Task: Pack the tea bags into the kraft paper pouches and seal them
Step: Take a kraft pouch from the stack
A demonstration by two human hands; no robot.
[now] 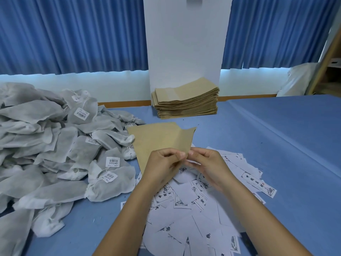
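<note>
Your left hand (162,167) and right hand (208,165) both pinch the near edge of one kraft paper pouch (160,139), held over the printed slips (193,209), with the tea bags (55,145) heaped to its left. If you pull the layers apart unevenly, the mouth may tear or crease, which would spoil the seal.

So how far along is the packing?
Done: nothing filled or sealed is in view. In hand: left hand and right hand pinch the near edge of one flat pouch, apparently opening it. Left: the tea bags lie heaped on the left, the stack of empty pouches at the back is tall, and labels lie loose under the hands. Looks early.
</note>
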